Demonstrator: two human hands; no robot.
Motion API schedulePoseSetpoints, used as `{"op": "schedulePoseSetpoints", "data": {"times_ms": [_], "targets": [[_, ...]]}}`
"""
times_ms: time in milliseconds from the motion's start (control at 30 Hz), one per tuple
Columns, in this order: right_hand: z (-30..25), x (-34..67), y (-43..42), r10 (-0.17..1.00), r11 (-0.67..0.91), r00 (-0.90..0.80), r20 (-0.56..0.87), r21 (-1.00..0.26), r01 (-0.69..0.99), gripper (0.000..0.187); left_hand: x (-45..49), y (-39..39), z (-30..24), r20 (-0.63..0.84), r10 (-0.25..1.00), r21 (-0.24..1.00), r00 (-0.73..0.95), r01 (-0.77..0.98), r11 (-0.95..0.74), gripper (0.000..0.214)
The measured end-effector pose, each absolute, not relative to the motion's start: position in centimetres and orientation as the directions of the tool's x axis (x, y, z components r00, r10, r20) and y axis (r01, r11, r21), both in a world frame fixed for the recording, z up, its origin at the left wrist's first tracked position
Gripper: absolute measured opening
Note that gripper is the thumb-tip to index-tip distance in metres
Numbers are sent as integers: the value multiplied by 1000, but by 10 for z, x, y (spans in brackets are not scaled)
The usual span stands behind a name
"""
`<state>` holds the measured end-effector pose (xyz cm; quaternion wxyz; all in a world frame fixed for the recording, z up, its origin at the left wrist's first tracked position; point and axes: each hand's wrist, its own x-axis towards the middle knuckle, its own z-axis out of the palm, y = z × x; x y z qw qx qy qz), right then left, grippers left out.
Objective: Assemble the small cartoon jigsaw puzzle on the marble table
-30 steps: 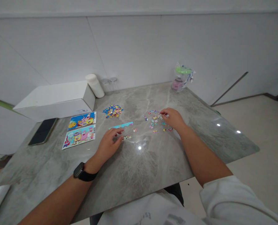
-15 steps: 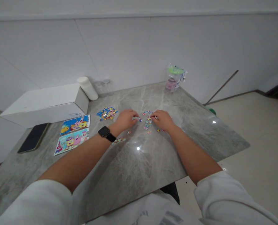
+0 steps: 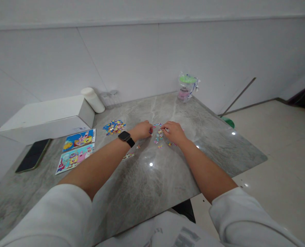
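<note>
Both of my hands rest at a scatter of small colourful puzzle pieces [image 3: 158, 138] on the grey marble table [image 3: 152, 178]. My left hand [image 3: 142, 129], with a black watch on its wrist, lies at the scatter's left edge, fingers curled down onto the pieces. My right hand [image 3: 173, 132] lies at the right edge, fingers also bent onto the pieces. What the fingertips pinch is too small to make out. A denser pile of pieces [image 3: 113, 126] lies further left. A few joined pieces [image 3: 129, 155] sit under my left forearm.
Two cartoon picture cards [image 3: 76, 150] lie at the left, beside a black phone [image 3: 33, 159]. A long white box [image 3: 46, 118], a white cylinder [image 3: 92, 100] and two clear jars [image 3: 110, 98] stand at the back. A bagged green-lidded container [image 3: 186, 87] sits at the back right.
My left hand has moved from the joined pieces near the front over to the scatter by my right hand. The view has shifted a little to the right.
</note>
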<state>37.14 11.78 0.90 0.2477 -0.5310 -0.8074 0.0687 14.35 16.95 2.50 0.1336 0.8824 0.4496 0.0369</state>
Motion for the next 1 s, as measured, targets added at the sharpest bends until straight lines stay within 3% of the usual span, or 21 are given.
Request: {"op": "schedulePoseSetpoints", "data": {"times_ms": [200, 467, 633, 767, 900, 1000], "targets": [[9, 370, 116, 889, 420, -292, 352, -374, 827, 21, 141, 144, 31, -1, 792, 328, 611, 748, -577, 12], [-7, 361, 119, 839, 525, -375, 394, -409, 746, 20, 68, 59, 53, 115, 824, 598, 554, 624, -503, 11], [-6, 335, 112, 767, 625, -392, 508, -448, 640, 23, 17, 13, 41, 98, 928, 794, 359, 534, -290, 11], [7, 282, 89, 775, 630, -369, 513, -574, 523, 20, -6, 0, 16, 84, 989, 956, 124, 270, -115, 26], [16, 217, 62, 748, 649, -485, 454, -653, 390, 20, -16, 0, -5, 106, 994, 990, -4, 94, -106, 30], [14, 187, 51, 734, 662, -515, 443, -637, 395, 19, -19, 0, -9, 121, 992, 986, -17, 113, -118, 31]]}}
